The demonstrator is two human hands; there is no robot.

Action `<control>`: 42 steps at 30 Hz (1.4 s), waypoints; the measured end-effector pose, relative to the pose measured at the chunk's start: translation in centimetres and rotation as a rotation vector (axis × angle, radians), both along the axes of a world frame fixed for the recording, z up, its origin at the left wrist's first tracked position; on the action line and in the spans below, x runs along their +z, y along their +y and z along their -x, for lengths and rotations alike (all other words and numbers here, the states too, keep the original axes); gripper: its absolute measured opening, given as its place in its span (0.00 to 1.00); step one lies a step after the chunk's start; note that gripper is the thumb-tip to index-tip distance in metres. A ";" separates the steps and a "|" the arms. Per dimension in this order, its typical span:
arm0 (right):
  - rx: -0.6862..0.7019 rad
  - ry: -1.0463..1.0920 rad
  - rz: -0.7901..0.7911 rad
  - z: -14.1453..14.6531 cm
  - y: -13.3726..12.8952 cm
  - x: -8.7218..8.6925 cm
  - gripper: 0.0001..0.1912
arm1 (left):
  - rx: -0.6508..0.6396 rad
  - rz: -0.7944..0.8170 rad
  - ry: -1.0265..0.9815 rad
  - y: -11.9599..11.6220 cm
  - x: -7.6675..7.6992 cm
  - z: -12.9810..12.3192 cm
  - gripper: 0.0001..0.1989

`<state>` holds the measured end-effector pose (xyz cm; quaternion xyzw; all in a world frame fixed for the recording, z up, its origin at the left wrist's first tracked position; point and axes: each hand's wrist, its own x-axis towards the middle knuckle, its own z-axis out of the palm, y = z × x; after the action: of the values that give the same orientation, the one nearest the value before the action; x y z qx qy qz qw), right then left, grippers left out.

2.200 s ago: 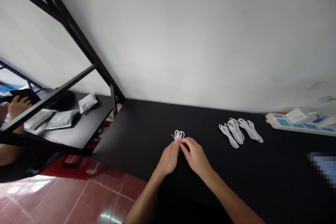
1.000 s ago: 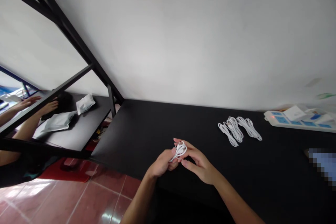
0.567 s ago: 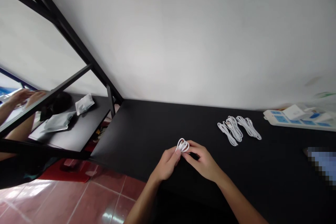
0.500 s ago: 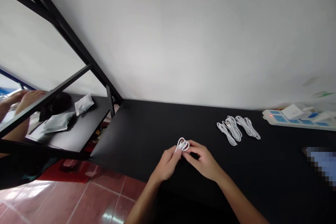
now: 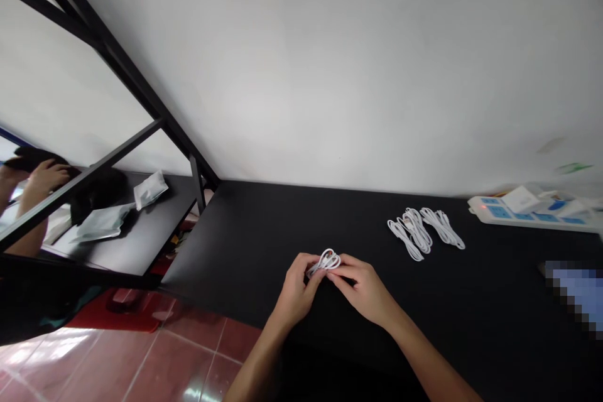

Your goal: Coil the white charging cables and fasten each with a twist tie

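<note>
A coiled white charging cable (image 5: 330, 259) is held between both hands above the near part of the black table (image 5: 264, 226). My left hand (image 5: 298, 289) pinches the coil from the left with thumb and fingers. From the right, my right hand (image 5: 362, 289) grips its other side between thumb and index finger. Part of the coil is hidden behind the fingers. Several more bundled white cables (image 5: 421, 231) lie on the table, up and to the right of my hands.
A power strip (image 5: 522, 213) with white plugs in it lies along the wall at the right. A blurred-out flat object (image 5: 577, 292) is at the right edge. Black metal frame bars (image 5: 136, 91) stand at left. Beyond them, a co-worker's hands (image 5: 44, 179) hold something dark near silvery pouches (image 5: 106, 221).
My left fingers have shifted up around the back of the coil, and the coil has turned slightly. The co-worker's hands at the left have moved, with a dark object now in them.
</note>
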<state>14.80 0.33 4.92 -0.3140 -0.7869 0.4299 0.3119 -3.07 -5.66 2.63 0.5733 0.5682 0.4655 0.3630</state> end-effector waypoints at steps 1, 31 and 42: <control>0.009 -0.009 -0.010 -0.1 0.0 0.1 0.13 | -0.037 0.030 -0.026 0.1 0.1 0.2 0.12; -0.259 0.465 1.269 1.4 -0.3 -2.0 0.08 | 0.008 0.094 -0.223 0.8 -0.7 -0.2 0.19; -0.060 -0.085 -0.202 -0.5 0.8 -2.6 0.13 | -0.010 0.217 -0.424 1.4 -1.2 0.5 0.25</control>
<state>15.26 1.09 2.27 -0.3221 -0.8291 0.3251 0.3212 -3.58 -4.30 1.41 0.4229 0.5231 0.5101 0.5360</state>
